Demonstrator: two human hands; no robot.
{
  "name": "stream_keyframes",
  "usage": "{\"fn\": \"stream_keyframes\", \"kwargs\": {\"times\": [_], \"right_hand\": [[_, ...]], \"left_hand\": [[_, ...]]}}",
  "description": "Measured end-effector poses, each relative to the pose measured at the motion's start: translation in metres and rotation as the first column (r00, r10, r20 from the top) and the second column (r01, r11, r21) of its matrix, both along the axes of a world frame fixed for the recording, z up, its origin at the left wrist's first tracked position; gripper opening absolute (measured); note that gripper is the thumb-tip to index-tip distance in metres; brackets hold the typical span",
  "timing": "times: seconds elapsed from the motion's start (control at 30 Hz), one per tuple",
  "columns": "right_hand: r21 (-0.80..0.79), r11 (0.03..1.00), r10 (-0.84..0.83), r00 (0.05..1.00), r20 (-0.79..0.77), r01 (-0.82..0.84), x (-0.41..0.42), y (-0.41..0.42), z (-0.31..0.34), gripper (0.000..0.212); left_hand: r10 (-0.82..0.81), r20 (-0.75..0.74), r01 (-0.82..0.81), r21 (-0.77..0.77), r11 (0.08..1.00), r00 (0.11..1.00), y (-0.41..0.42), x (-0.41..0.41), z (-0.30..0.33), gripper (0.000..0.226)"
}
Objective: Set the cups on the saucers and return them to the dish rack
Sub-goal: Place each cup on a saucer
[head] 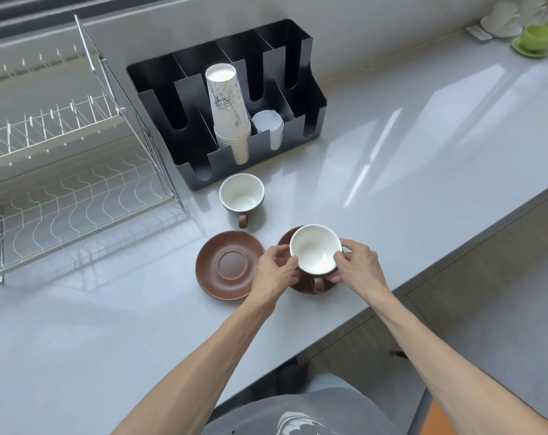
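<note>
One cup (315, 248) is held on its saucer (301, 287) by both hands, the left hand (277, 270) and right hand (357, 265) pinching its sides; the second cup (241, 193) and bare saucer (230, 265) are left apart, and the dish rack (78, 189) is unfilled.

Brown cup (315, 249) apparently on saucer (301, 285); second cup (241, 193), saucer (230, 264) apart.

Single head-worn wide-angle view, looking forward and steeply down over the person's own forearms onto a grey countertop (392, 171). The near edge of the frame takes in the wearer's torso; the far edge reaches the back wall, with a wire dish rack (62, 171) at left and a black cup organiser (235, 98) near centre. Straight lines bow toward the borders.
</note>
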State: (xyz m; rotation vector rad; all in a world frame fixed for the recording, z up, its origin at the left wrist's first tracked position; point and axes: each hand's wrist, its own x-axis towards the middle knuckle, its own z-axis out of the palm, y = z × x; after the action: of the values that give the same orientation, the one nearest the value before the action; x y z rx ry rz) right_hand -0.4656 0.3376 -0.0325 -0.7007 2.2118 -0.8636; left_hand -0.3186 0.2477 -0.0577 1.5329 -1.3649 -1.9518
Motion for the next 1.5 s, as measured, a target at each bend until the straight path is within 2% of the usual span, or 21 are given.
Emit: {"fn": "stream_keyframes", "kwargs": {"times": [0.47, 0.63, 0.7, 0.77, 0.87, 0.93, 1.07, 1.3, 1.5], "right_hand": [[-0.016, 1.0, 0.018, 1.0, 0.006, -0.017, 0.003, 0.0, -0.004, 0.034], [0.039, 0.997, 0.065, 0.998, -0.015, -0.064, 0.0, 0.003, -0.005, 0.035], [0.143, 0.983, 0.135, 0.979, -0.15, -0.114, -0.004, 0.003, -0.003, 0.037], [0.26, 0.958, 0.209, 0.912, -0.353, -0.119, -0.007, -0.002, 0.002, 0.042], [0.211, 0.974, 0.172, 0.878, -0.447, -0.083, -0.012, -0.019, 0.017, 0.045], [0.155, 0.984, 0.15, 0.888, -0.434, -0.09, -0.013, -0.037, 0.025, 0.043], [0.087, 0.987, 0.16, 0.885, -0.438, -0.136, -0.006, -0.079, 0.036, 0.042], [-0.028, 0.98, 0.19, 0.973, -0.132, -0.195, 0.016, -0.152, 0.015, 0.05], [-0.004, 0.98, 0.199, 0.98, -0.018, -0.199, 0.029, -0.194, -0.004, 0.044]], "left_hand": [[0.006, 0.002, -0.006, -0.027, 1.0, 1.0, 0.003, 0.006, -0.002, 0.031], [-0.015, 0.004, 0.015, -0.01, 1.0, 1.0, 0.002, 0.009, -0.002, 0.033], [-0.046, 0.004, 0.046, -0.006, 0.999, 0.999, 0.0, 0.011, 0.0, 0.031], [-0.048, 0.016, 0.048, -0.015, 0.999, 0.999, -0.009, 0.014, 0.002, 0.032], [-0.031, 0.025, 0.032, -0.057, 0.998, 0.999, -0.029, 0.022, 0.007, 0.038], [0.017, 0.007, -0.016, -0.064, 0.998, 1.0, -0.046, 0.029, 0.011, 0.036], [0.105, 0.075, -0.094, -0.142, 0.985, 0.992, -0.088, 0.044, 0.019, 0.026], [0.222, 0.124, -0.203, -0.152, 0.967, 0.967, -0.143, 0.053, 0.02, 0.036], [0.214, 0.13, -0.199, -0.122, 0.972, 0.968, -0.174, 0.04, 0.014, 0.045]]}}
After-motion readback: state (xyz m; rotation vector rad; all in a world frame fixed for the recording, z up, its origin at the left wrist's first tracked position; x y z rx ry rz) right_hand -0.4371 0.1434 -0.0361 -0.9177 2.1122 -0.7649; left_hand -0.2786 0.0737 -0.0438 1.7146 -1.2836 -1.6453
